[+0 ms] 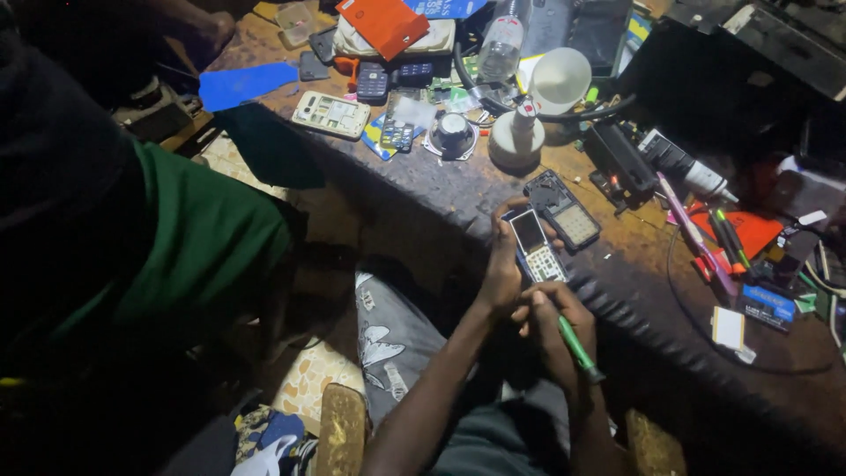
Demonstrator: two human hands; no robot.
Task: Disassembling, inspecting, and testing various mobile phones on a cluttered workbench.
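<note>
The left hand (502, 275) grips a phone (535, 247) at the surface's (441, 189) edge; the right hand (557, 322) pinches a green tool (577, 345). A clear box (296, 22) sits far off, contents unclear.

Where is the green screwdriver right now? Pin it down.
In the head view, the green screwdriver is low and right of centre, gripped in the right hand, tip toward the small keypad phone held by the left hand at the workbench edge.
</note>
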